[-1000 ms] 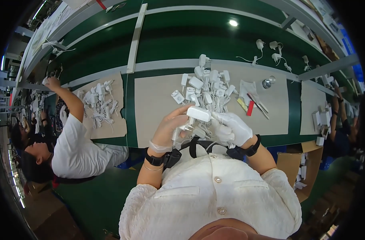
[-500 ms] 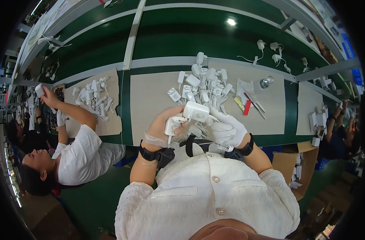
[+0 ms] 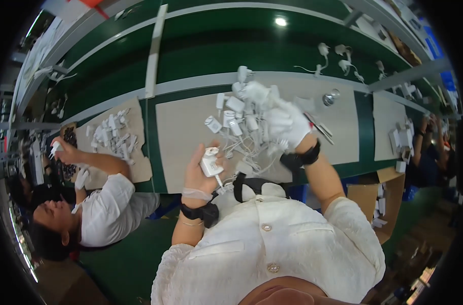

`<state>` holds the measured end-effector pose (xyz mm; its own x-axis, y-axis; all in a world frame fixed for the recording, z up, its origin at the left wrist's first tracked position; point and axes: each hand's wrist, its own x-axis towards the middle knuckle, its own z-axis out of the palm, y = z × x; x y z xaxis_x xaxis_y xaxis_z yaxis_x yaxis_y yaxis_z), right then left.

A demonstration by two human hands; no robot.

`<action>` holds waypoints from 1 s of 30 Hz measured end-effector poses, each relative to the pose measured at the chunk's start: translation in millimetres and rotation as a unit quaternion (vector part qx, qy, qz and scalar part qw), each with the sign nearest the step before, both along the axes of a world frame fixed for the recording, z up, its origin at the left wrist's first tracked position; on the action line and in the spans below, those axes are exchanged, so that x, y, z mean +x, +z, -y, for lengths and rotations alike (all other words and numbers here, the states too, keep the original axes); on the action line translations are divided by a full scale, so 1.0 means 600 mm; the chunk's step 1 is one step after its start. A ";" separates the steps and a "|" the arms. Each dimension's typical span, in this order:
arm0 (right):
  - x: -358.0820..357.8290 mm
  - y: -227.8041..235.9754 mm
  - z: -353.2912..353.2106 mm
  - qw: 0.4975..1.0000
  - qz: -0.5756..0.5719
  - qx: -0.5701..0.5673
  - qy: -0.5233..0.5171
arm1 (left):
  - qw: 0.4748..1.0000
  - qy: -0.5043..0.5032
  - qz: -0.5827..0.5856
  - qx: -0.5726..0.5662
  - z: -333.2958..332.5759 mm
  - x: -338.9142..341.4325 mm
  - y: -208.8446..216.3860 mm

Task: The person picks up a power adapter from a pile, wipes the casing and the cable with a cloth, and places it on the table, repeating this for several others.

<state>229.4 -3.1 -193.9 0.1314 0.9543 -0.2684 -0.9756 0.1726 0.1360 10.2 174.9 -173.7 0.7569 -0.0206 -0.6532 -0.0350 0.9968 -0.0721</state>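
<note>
A white power adapter (image 3: 211, 163) with its cable hanging down lies in my bare left hand (image 3: 197, 170), fingers and thumb curled round it. My right hand (image 3: 287, 123), in a white glove, reaches over the right side of a pile of white power adapters (image 3: 235, 105). Motion smears its fingers and a white shape at their tips, so I cannot tell whether they grip anything. Tangled white cables (image 3: 246, 145) run from the pile towards me.
Grey-brown board (image 3: 178, 132) covers the green bench. Right of the pile lie pens (image 3: 324, 131) and a shiny round-topped container (image 3: 331, 97). A co-worker (image 3: 109, 203) sits at left beside more adapters (image 3: 109, 132); an open carton (image 3: 366, 201) stands at right.
My right hand has moved away from my left, forward onto the pile. The adapter that was between my hands is gone from there. My left hand keeps its adapter, now tilted differently.
</note>
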 end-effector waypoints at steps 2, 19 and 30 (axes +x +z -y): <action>0.058 0.008 -0.027 0.925 0.290 -0.239 -0.051 | 0.999 0.030 0.002 0.025 0.003 -0.016 0.014; -0.041 0.034 -0.049 0.377 0.884 -0.274 -0.016 | 0.949 0.065 0.147 0.271 0.005 0.004 0.054; -0.243 0.056 -0.040 0.495 0.829 -0.260 0.019 | 0.855 0.064 0.138 0.496 0.047 -0.001 0.076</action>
<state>83.7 21.0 -160.1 0.5673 0.8228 -0.0333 0.3242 -0.2603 -0.9095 9.4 146.7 -127.8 0.8395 0.5345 -0.0980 -0.2666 0.5622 0.7829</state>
